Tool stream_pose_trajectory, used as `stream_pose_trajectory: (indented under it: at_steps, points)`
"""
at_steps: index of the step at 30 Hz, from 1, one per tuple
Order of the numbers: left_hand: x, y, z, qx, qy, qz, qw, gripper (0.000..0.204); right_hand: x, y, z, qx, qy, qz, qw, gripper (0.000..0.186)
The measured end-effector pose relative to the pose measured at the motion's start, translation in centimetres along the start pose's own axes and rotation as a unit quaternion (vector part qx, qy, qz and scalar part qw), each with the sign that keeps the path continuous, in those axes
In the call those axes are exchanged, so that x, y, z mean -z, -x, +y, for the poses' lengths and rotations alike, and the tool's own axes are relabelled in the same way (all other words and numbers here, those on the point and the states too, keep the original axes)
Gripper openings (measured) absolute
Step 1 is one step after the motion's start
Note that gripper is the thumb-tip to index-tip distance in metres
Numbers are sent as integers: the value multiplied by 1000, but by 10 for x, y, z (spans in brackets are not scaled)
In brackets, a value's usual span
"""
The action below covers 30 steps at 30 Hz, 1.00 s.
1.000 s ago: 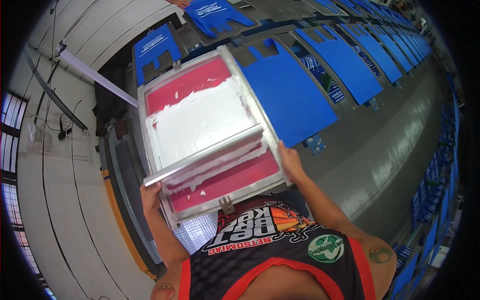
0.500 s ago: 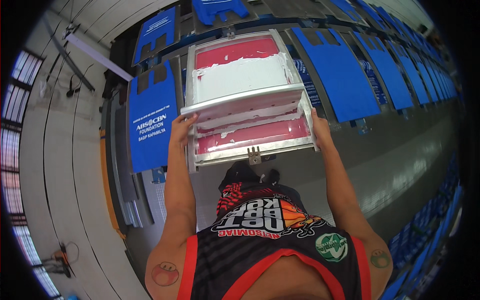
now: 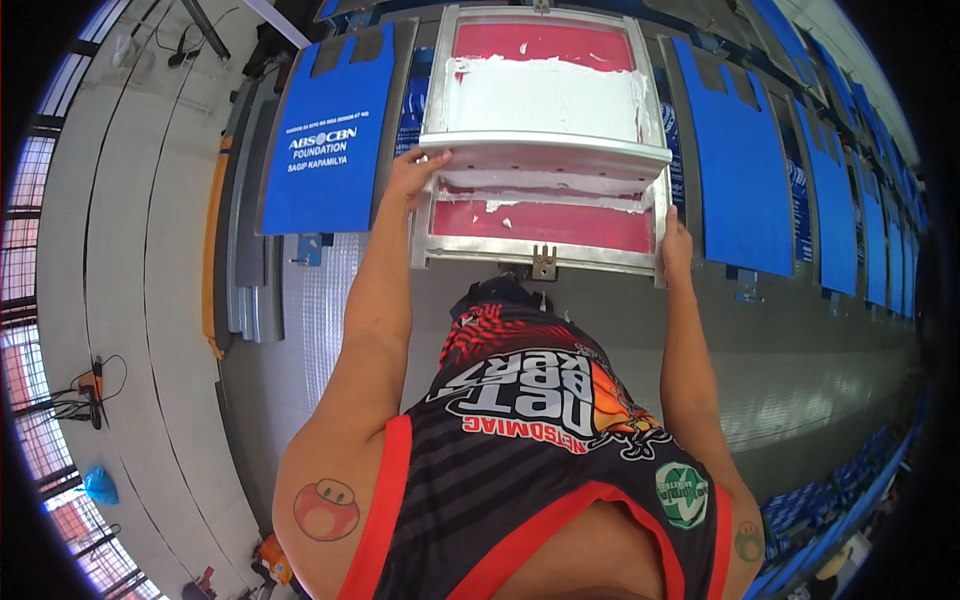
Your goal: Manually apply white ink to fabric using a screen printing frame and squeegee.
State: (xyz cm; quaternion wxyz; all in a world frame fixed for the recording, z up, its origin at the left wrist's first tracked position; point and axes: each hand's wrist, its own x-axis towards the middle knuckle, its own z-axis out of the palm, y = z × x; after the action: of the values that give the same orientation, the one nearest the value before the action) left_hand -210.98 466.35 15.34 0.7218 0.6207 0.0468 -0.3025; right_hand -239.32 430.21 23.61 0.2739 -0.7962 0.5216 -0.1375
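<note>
Plainly, screen frame (image 3: 480,244) (white-smeared) between left fingers (image 3: 430,162), right fingers (image 3: 674,222).

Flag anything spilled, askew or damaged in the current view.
One small oddity: stray white flecks sit on the red mesh inside the metal frame, apart from the main white paste, so they look like splatter. No clear damage shows.
</note>
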Motion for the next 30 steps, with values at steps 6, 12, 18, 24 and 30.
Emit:
stream_pose_trajectory:
  at_steps: [6, 12, 18, 24, 30]
  points:
    - [11, 0, -14, -39, -21, 26, 999, 41, -11, 138, -43, -16, -52, -488, 871, 30]
    - [7, 2, -8, -27, -21, 28, 999, 40, -76, 154, -40, -107, -207, -426, 874, 24]
    - [5, 8, -3, -16, -5, 15, 1000, 47, -72, 160, -42, -91, -193, -403, 890, 22]
    - [3, 14, -3, -27, -19, 49, 998, 39, -70, 155, -49, -110, -133, -420, 891, 23]
    - [1, 17, 1, 6, 12, 14, 1000, 43, -66, 153, -47, -108, -149, -424, 887, 24]
